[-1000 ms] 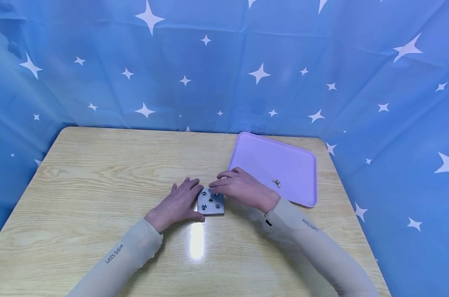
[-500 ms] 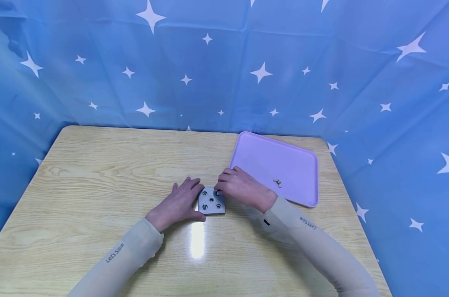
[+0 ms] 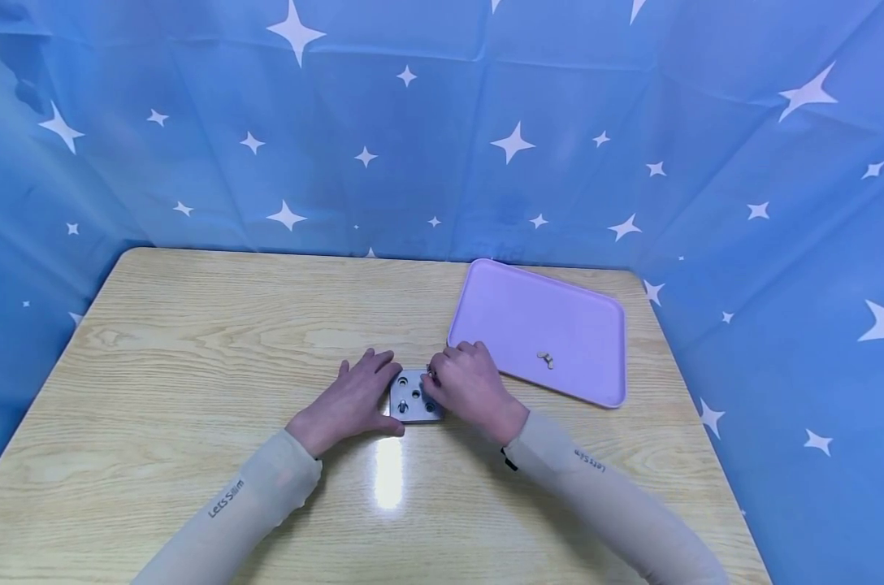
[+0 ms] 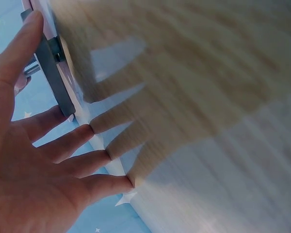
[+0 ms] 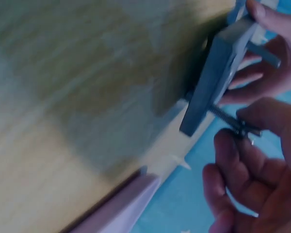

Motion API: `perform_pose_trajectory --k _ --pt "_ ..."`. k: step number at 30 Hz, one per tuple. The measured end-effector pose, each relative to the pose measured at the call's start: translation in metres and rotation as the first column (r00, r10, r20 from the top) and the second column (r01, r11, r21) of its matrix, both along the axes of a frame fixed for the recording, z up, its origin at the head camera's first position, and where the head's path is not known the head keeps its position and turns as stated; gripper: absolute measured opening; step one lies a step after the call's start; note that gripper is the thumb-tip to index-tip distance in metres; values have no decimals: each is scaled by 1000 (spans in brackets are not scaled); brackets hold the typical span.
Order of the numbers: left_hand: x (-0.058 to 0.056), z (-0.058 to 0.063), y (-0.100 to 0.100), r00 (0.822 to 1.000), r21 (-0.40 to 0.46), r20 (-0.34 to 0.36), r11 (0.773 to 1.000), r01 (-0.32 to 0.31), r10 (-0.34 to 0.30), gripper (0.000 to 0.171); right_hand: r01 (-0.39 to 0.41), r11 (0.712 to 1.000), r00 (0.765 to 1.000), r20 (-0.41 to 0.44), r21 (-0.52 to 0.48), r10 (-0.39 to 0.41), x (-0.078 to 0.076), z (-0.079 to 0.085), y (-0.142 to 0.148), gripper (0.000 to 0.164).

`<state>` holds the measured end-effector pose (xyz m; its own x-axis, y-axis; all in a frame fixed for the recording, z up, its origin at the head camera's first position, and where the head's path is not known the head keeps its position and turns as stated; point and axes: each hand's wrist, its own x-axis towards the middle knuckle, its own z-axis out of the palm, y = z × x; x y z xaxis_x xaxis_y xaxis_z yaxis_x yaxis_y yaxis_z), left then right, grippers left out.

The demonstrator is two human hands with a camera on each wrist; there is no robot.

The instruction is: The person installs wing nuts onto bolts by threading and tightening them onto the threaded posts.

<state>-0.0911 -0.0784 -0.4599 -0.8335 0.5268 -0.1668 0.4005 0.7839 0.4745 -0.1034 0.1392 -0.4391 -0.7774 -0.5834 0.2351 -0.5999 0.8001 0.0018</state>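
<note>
A thick metal plate [image 3: 417, 413] with several holes lies on the table. My left hand [image 3: 347, 410] grips it between thumb and forefinger at opposite edges, the other fingers spread with their tips on the table. One bolt [image 5: 264, 54] stands upright in the plate's front left hole. From the far right hole rises a threaded bolt [image 5: 222, 114], and my right hand [image 3: 474, 386] pinches a small metal piece [image 5: 242, 129], which looks like a wing nut, at its top between thumb and forefinger. In the head view the right hand hides most of that bolt.
A purple tray [image 3: 537, 313] lies at the back right, its near left corner beside the right hand. Small tan metal pieces [image 3: 546, 359] lie in it. A blue star-patterned curtain [image 3: 442, 122] hangs behind the wooden table [image 3: 266, 309].
My right hand has gone from loosely extended over the plate to curled fingers at its far right corner, and its forearm has swung left. The left hand and the plate have stayed put.
</note>
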Motion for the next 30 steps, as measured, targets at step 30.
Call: perform_pose_trajectory --k 30 --pt "0 0 -1 1000 8 16 1000 -2 2 95 -117 992 980 169 44 108 -1 21 22 53"
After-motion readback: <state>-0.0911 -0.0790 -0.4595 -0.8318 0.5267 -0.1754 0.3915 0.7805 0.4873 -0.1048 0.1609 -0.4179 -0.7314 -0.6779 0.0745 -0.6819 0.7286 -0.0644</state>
